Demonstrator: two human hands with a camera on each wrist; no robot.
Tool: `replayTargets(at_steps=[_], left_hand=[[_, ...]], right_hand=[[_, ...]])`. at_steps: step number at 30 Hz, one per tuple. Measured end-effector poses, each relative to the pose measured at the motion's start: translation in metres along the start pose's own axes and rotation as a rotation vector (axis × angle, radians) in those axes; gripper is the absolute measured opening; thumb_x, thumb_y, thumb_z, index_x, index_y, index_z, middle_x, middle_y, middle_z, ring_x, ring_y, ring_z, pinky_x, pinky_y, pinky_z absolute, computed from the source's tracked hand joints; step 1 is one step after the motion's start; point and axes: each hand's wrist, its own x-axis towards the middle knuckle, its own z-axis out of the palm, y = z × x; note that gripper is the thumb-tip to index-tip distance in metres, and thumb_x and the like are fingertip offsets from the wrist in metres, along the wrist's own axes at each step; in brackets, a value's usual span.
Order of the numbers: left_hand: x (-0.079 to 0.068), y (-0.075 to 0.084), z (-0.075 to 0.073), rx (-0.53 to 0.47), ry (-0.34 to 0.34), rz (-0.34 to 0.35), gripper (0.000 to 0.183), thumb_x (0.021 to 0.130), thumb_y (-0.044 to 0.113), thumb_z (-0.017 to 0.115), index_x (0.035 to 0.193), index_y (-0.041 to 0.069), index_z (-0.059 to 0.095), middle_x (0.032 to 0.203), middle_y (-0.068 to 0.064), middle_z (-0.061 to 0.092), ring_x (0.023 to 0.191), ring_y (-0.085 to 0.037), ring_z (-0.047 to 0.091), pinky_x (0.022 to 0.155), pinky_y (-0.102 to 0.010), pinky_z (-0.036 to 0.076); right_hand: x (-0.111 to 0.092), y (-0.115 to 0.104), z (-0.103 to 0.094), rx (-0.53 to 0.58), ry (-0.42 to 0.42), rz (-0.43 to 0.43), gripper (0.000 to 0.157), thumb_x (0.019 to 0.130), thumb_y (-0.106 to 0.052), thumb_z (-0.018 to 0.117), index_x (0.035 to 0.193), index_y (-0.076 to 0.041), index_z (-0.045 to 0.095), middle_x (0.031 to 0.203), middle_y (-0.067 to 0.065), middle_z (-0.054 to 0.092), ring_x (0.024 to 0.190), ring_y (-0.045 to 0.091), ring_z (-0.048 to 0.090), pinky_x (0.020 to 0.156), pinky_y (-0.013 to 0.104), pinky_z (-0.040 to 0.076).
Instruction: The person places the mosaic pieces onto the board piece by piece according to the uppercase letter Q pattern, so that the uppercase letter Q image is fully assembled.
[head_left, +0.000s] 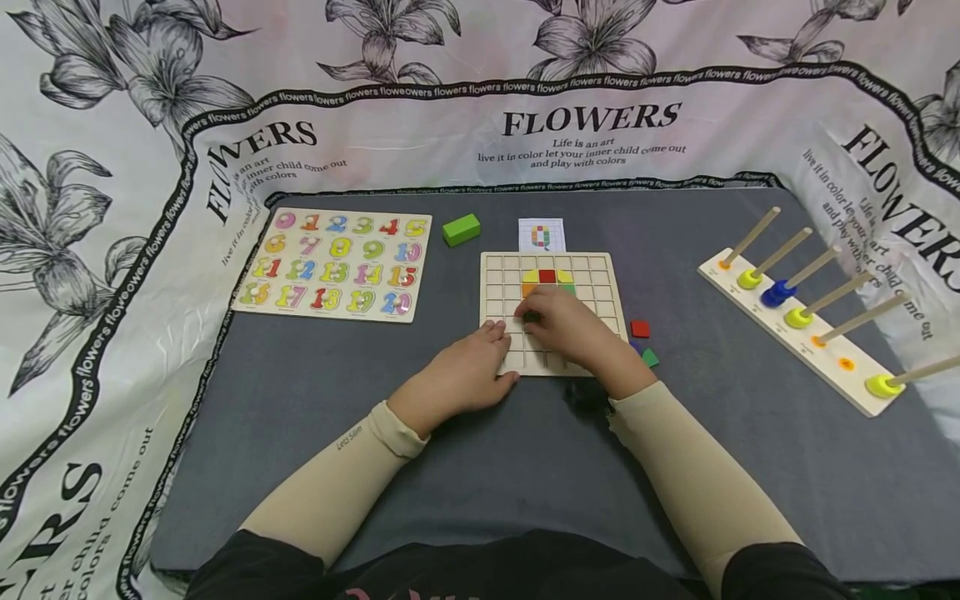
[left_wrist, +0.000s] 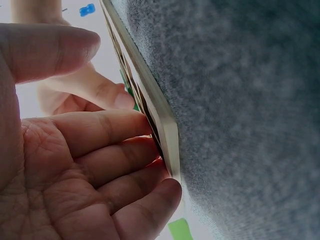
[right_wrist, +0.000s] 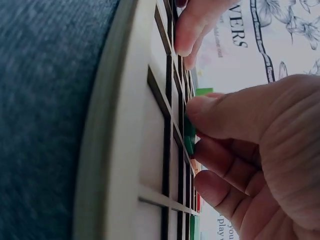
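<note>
1. Head cam: the right hand (head_left: pixel 570 329) is over the grid board (head_left: pixel 491 287), thumb and fingers pinching a dark green tile (head_left: pixel 532 317), mostly hidden. Just beyond those fingers: a red tile (head_left: pixel 548 276) between yellow tiles (head_left: pixel 531 276), plus an orange tile (head_left: pixel 529 290).
2. Same cam, left hand (head_left: pixel 468 367): fingers pretty straight and close together, tips on the board's left edge, thumb spread off to the side. The number board (head_left: pixel 390 237) is well off to the left of them, and a green block (head_left: pixel 461 230) is farther out ahead.
3. Also there: a pattern card (head_left: pixel 541 235) past both hands' fingertips, a loose red tile (head_left: pixel 640 328) right of the right fingers, and a peg stand (head_left: pixel 832 350) way farther right.
4. Left wrist cam: fingers side by side, tips touching the board, thumb well apart from them. The right thumb shows past the fingertips, with some green beside it.
5. Right wrist cam: thumb and index clamp the dark green tile, right at the board's surface. Left fingertips are just past that thumb.
</note>
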Motion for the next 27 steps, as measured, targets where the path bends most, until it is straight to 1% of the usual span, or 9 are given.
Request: replayTargets(at_steps=[4,7,11,15,19,22,25,27], left_hand=[[0.0,0.0,0.0,0.008,-0.002,0.002,0.067,0.112,0.039,0.061,0.163,-0.003,0.047,0.175,-0.02,0.038,0.166,-0.033,0.032,0.136,-0.044,0.031],[0.0,-0.001,0.0,0.007,-0.006,0.003,0.067,0.112,0.038,0.061,0.163,-0.003,0.046,0.175,-0.02,0.037,0.166,-0.033,0.031,0.136,-0.044,0.031],[0.0,0.0,0.0,0.002,-0.008,0.001,0.068,0.112,0.038,0.061,0.163,-0.003,0.046,0.175,-0.02,0.037,0.166,-0.034,0.031,0.136,-0.044,0.03],[-0.001,0.0,-0.001,-0.002,-0.007,-0.002,0.067,0.112,0.038,0.061,0.163,-0.003,0.046,0.175,-0.02,0.037,0.166,-0.034,0.031,0.136,-0.044,0.031],[0.0,0.0,-0.001,-0.002,-0.007,0.0,0.068,0.111,0.038,0.061,0.163,-0.003,0.047,0.175,-0.02,0.037,0.166,-0.034,0.031,0.136,-0.045,0.031],[0.0,0.0,0.0,-0.003,-0.003,0.003,0.068,0.111,0.038,0.062,0.162,-0.004,0.047,0.175,-0.02,0.037,0.166,-0.034,0.031,0.136,-0.045,0.031],[0.001,-0.001,0.001,-0.003,-0.003,0.005,0.068,0.111,0.038,0.062,0.162,-0.004,0.047,0.175,-0.02,0.037,0.166,-0.034,0.031,0.136,-0.044,0.03],[0.001,-0.001,0.001,-0.004,-0.003,0.004,0.068,0.111,0.038,0.062,0.162,-0.004,0.047,0.175,-0.02,0.037,0.166,-0.034,0.031,0.136,-0.044,0.03]], right_hand=[[-0.002,-0.001,-0.001,-0.008,0.011,0.029,0.02,0.097,0.002,0.078,0.116,0.002,0.078,0.118,0.019,0.074,0.115,0.036,0.069,0.108,0.053,0.057],[-0.005,-0.001,-0.001,-0.006,0.021,0.047,0.016,0.097,0.001,0.079,0.113,0.001,0.078,0.116,0.018,0.074,0.113,0.035,0.069,0.106,0.052,0.058],[-0.007,0.0,-0.002,0.003,0.038,0.047,0.013,0.096,0.002,0.08,0.109,0.0,0.078,0.112,0.017,0.074,0.111,0.034,0.07,0.103,0.051,0.059],[-0.008,0.0,-0.001,0.013,0.039,0.06,0.013,0.097,0.001,0.08,0.11,0.0,0.078,0.111,0.016,0.075,0.109,0.033,0.069,0.103,0.05,0.059],[-0.01,-0.001,-0.003,0.029,0.034,0.118,0.014,0.099,-0.004,0.079,0.113,-0.001,0.078,0.113,0.016,0.074,0.108,0.033,0.069,0.101,0.051,0.059],[-0.012,-0.001,-0.008,0.052,0.07,0.182,0.013,0.102,-0.005,0.076,0.114,-0.001,0.078,0.114,0.017,0.073,0.106,0.033,0.069,0.097,0.05,0.061],[-0.016,0.0,-0.014,0.065,0.113,0.233,0.011,0.104,-0.003,0.071,0.113,0.0,0.078,0.114,0.017,0.072,0.103,0.033,0.068,0.094,0.049,0.061],[-0.018,0.003,-0.014,0.062,0.105,0.242,0.013,0.105,-0.004,0.069,0.113,0.0,0.077,0.113,0.017,0.072,0.101,0.032,0.066,0.092,0.049,0.061]])
